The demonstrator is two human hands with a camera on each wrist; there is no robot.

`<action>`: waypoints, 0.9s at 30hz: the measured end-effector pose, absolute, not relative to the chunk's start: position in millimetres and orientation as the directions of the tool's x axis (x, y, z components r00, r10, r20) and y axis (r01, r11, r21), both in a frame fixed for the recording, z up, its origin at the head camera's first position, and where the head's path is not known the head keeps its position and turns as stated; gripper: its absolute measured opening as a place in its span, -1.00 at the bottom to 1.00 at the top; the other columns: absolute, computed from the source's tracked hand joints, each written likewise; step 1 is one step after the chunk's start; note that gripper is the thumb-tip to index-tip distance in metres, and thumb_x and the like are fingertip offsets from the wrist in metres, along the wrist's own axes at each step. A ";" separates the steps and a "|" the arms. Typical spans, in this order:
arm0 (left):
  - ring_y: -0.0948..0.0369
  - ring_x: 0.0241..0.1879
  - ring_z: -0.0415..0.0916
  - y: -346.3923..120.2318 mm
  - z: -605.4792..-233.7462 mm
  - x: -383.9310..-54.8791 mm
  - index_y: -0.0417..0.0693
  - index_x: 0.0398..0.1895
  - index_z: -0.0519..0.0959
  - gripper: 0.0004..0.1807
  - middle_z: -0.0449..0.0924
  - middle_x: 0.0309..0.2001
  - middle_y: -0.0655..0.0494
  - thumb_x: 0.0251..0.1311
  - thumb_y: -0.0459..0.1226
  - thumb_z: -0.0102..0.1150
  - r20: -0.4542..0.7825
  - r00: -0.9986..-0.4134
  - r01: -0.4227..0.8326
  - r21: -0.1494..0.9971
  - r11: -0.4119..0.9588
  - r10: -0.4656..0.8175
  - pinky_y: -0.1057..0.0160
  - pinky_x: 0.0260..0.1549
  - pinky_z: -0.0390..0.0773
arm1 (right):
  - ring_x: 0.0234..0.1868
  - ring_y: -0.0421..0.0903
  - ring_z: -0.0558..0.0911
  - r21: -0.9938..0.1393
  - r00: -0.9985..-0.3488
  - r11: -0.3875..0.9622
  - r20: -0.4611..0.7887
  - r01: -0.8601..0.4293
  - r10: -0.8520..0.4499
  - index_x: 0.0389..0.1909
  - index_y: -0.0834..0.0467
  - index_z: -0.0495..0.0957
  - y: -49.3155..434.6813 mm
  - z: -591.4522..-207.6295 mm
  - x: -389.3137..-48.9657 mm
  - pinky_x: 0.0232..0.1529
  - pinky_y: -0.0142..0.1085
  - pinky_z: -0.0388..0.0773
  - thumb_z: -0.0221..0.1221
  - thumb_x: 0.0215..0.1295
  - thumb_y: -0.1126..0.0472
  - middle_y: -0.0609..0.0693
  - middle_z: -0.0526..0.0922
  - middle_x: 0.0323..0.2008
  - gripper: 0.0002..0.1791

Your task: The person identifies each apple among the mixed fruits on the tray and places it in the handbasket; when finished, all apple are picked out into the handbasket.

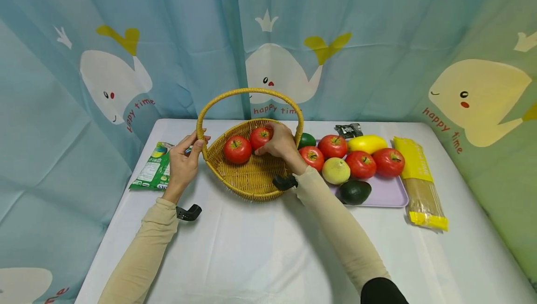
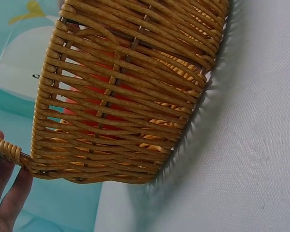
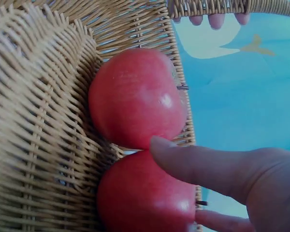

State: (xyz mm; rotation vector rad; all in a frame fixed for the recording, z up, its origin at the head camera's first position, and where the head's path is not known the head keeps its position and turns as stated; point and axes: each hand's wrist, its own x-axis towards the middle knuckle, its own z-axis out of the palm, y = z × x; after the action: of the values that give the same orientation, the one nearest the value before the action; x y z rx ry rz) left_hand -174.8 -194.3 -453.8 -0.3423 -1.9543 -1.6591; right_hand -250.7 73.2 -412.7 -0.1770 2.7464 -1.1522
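Note:
A wicker basket (image 1: 251, 183) with an arched handle (image 1: 250, 91) stands on the table. My left hand (image 1: 182, 166) grips the handle's left base, its fingers (image 2: 19, 191) wrapped there in the left wrist view. Inside the basket, my right hand (image 1: 282, 143) holds a red apple (image 1: 261, 137), the thumb (image 3: 198, 166) lying across its near side in the right wrist view. Against it sits another red apple (image 1: 237, 149). The right wrist view shows both, the other apple (image 3: 137, 99) above the held apple (image 3: 145, 193).
Right of the basket, a lilac tray (image 1: 388, 196) bears several red apples (image 1: 361, 164), a pale round fruit (image 1: 336, 170), an avocado (image 1: 354, 192) and a yellow fruit (image 1: 367, 144). A noodle packet (image 1: 421, 187), black wrapper (image 1: 349, 130) and green snack bag (image 1: 154, 169) lie around.

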 end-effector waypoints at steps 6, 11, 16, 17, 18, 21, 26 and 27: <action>0.25 -0.06 0.71 -195.3 -454.9 -175.5 -0.30 0.26 0.67 -0.66 0.75 -0.04 -0.39 0.51 -0.50 0.13 0.551 -0.820 0.524 0.832 0.183 -0.156 0.48 -0.14 0.69 | 0.45 0.19 0.45 -0.719 -0.957 0.680 -0.078 -0.140 -0.279 0.51 0.14 0.43 81.2 -405.2 -237.7 0.47 0.10 0.44 0.69 -0.03 0.14 0.20 0.50 0.43 0.03; 0.29 -0.05 0.70 -194.6 -455.8 -177.4 -0.39 0.26 0.64 -0.65 0.74 -0.03 -0.42 0.48 -0.52 0.14 0.552 -0.820 0.524 0.831 0.187 -0.155 0.49 -0.15 0.68 | 0.48 0.17 0.43 -0.738 -0.944 0.648 -0.046 -0.189 -0.327 0.54 0.12 0.40 90.4 -397.1 -221.4 0.50 0.15 0.40 0.66 0.02 0.06 0.13 0.46 0.49 0.04; 0.30 -0.03 0.69 -194.4 -457.4 -177.0 -0.38 0.27 0.64 -0.65 0.72 -0.03 -0.45 0.47 -0.54 0.14 0.555 -0.817 0.526 0.828 0.192 -0.157 0.51 -0.12 0.67 | 0.54 0.22 0.37 -0.790 -0.917 0.566 -0.014 -0.234 -0.399 0.56 0.12 0.38 104.2 -387.9 -202.5 0.51 0.20 0.37 0.63 0.09 0.07 0.11 0.40 0.56 0.01; 0.30 -0.03 0.68 -194.2 -457.4 -176.8 -0.38 0.27 0.63 -0.64 0.72 -0.03 -0.45 0.48 -0.54 0.13 0.555 -0.817 0.525 0.828 0.197 -0.156 0.52 -0.13 0.66 | 0.54 0.24 0.37 -0.805 -0.910 0.543 -0.010 -0.238 -0.414 0.56 0.12 0.39 107.8 -386.8 -198.9 0.51 0.21 0.36 0.62 0.10 0.08 0.11 0.38 0.56 0.00; 0.30 -0.03 0.68 -194.0 -457.2 -176.4 -0.39 0.27 0.63 -0.65 0.72 -0.03 -0.45 0.48 -0.55 0.12 0.554 -0.818 0.523 0.829 0.201 -0.155 0.53 -0.14 0.65 | 0.54 0.26 0.38 -0.818 -0.905 0.522 -0.004 -0.243 -0.426 0.55 0.13 0.40 111.7 -385.7 -195.3 0.51 0.21 0.37 0.62 0.11 0.08 0.12 0.39 0.56 -0.02; 0.30 -0.02 0.69 -194.1 -457.0 -175.8 -0.39 0.28 0.63 -0.65 0.73 -0.03 -0.42 0.51 -0.51 0.12 0.546 -0.824 0.516 0.833 0.200 -0.151 0.52 -0.12 0.66 | 0.48 0.22 0.47 -0.847 -0.890 0.465 0.021 -0.258 -0.455 0.49 0.13 0.47 125.5 -384.7 -186.1 0.49 0.16 0.42 0.61 0.14 0.09 0.13 0.47 0.50 -0.11; 0.27 0.01 0.71 -194.8 -456.7 -175.3 -0.38 0.27 0.63 -0.66 0.74 -0.03 -0.41 0.52 -0.48 0.12 0.555 -0.820 0.526 0.828 0.193 -0.143 0.48 -0.08 0.69 | 0.37 0.11 0.61 -0.898 -0.857 0.325 0.099 -0.296 -0.506 0.38 0.13 0.58 153.5 -386.3 -175.4 0.43 0.08 0.50 0.58 0.19 0.16 0.07 0.64 0.34 -0.28; 0.26 0.01 0.72 -194.8 -456.4 -175.2 -0.37 0.27 0.64 -0.66 0.74 -0.04 -0.41 0.52 -0.48 0.13 0.557 -0.818 0.529 0.827 0.192 -0.143 0.48 -0.08 0.69 | 0.35 0.10 0.63 -0.905 -0.850 0.296 0.119 -0.305 -0.513 0.37 0.15 0.59 159.3 -386.2 -173.7 0.42 0.09 0.52 0.57 0.19 0.19 0.06 0.66 0.33 -0.30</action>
State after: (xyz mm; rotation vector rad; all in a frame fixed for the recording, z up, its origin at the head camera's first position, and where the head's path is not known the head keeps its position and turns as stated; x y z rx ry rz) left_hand -175.2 -194.8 -456.4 -0.3591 -1.9487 -1.6745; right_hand -173.7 159.3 -386.2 -0.7579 2.3665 -1.5845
